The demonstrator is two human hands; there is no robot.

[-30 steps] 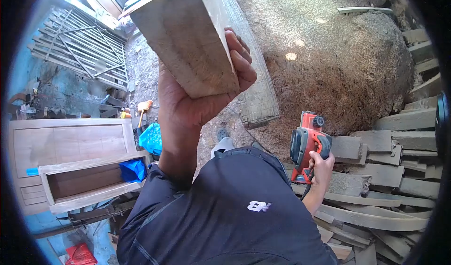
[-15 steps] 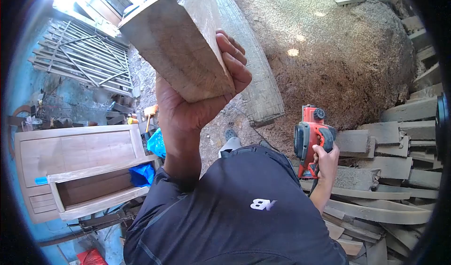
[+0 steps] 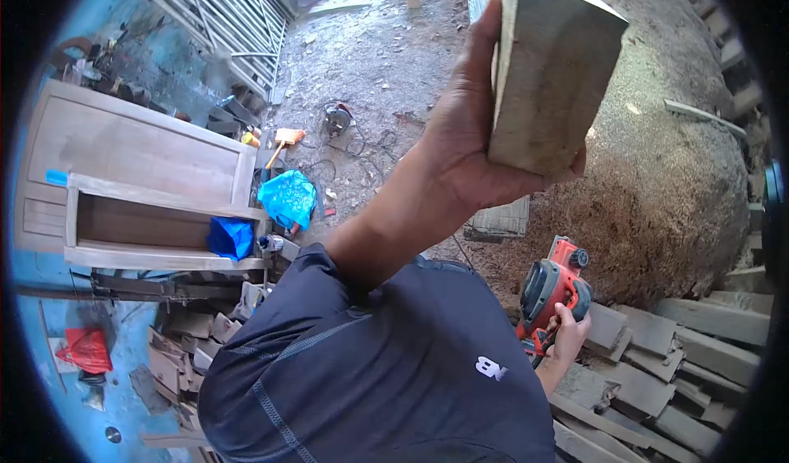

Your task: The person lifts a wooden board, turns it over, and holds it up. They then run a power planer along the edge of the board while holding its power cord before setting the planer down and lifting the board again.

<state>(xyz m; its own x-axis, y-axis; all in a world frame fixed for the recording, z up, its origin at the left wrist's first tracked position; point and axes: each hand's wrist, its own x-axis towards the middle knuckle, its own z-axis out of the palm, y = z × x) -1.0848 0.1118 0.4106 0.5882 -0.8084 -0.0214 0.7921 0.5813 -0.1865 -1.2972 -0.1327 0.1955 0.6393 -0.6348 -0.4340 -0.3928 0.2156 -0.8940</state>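
Raised in front of me, my left hand (image 3: 464,147) grips a thick wooden beam (image 3: 559,81), with its thumb along the left side and its palm under the near end. The cut end of the beam faces me, and its far part is hidden behind that face. Lower right, my right hand (image 3: 569,336) is wrapped round the handle of a red and black electric planer (image 3: 544,292). The planer hangs beside my body, apart from the beam.
Sawdust and shavings are heaped (image 3: 657,184) at right, above stacked offcuts (image 3: 649,381). A wooden door panel (image 3: 148,134) and a frame (image 3: 164,253) lie at left. Near a blue bag (image 3: 288,198), a power tool (image 3: 338,119) with a cord rests on the floor.
My view has turned, showing more floor and the tool at left. The beam in my left hand has shifted right in view and stands more upright. My right hand still holds the planer.
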